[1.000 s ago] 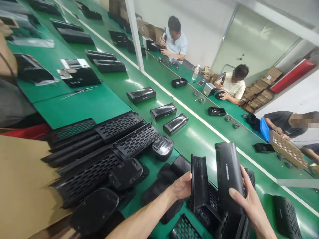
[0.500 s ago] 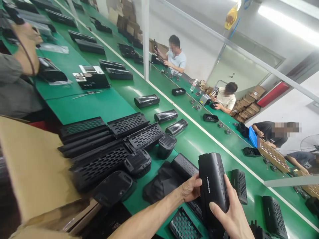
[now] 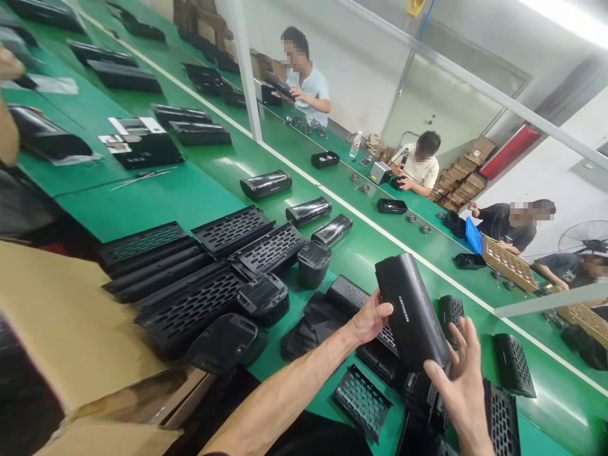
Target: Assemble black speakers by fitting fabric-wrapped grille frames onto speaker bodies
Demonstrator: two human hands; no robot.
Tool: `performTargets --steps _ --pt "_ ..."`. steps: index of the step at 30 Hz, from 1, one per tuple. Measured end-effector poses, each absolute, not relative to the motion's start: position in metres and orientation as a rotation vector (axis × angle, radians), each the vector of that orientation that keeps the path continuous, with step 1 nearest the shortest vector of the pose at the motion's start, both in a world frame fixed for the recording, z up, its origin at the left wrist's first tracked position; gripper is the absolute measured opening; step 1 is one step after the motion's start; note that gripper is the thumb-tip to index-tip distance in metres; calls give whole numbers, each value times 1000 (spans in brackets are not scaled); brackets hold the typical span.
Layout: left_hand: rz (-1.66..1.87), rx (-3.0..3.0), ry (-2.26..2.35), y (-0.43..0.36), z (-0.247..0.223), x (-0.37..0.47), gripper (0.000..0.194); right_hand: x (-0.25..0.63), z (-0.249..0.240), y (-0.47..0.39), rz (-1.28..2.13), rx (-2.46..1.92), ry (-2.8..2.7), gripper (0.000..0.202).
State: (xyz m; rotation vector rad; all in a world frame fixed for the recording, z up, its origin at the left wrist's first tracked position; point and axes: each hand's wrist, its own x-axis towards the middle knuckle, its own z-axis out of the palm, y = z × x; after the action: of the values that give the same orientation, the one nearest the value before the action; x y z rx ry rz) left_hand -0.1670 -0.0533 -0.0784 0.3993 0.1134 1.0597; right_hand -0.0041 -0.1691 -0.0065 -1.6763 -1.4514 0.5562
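Observation:
A black plastic casing (image 3: 412,310) marked "MERKURY" is held up, tilted, over the green bench. My left hand (image 3: 375,318) is closed on its left side, thumb on the printed face. At the casing's lower right end, my right hand (image 3: 463,373) has its fingers spread and lifted away; the thumb is at the casing's edge. Below lies a loose black perforated grille (image 3: 363,402). Behind my left hand sits another black perforated casing (image 3: 351,294), beside a crumpled dark bag-like piece (image 3: 308,326).
Several black grille panels (image 3: 190,304) and end caps (image 3: 263,297) lie left of my hands. An open cardboard box (image 3: 71,329) stands at the lower left. Casings line the green conveyor (image 3: 213,168). Co-workers sit across it, and one person's hand (image 3: 9,63) shows at far left.
The casing has tilted further, its top leaning left. My right hand's fingers have come off its side and spread. The view has shifted slightly.

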Motion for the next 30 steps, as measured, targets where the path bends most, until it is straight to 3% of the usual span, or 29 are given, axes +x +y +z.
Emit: performTargets --steps 4,7,9,14,19,24,30 --pt "1124 431 172 -57 -71 -160 80 -27 -47 -175 154 -1613 -1307 112" --pt "1108 520 211 -54 -70 -159 80 -28 -52 -165 -57 -1542 -1293 99" --pt "1098 654 249 -42 -66 -171 88 -19 -44 -166 -39 -1526 -1284 91" --pt "1002 1315 358 9 -29 -226 131 0 -22 -184 133 -1556 -1269 87" --pt "867 1526 273 19 -2 -240 114 2 -19 -183 209 -1548 -1260 85" --pt "968 1386 287 8 -14 -234 111 9 -7 -181 233 -1565 -1294 82" --pt "1044 773 51 -29 -51 -195 100 0 -6 -179 389 -1333 -1384 121"
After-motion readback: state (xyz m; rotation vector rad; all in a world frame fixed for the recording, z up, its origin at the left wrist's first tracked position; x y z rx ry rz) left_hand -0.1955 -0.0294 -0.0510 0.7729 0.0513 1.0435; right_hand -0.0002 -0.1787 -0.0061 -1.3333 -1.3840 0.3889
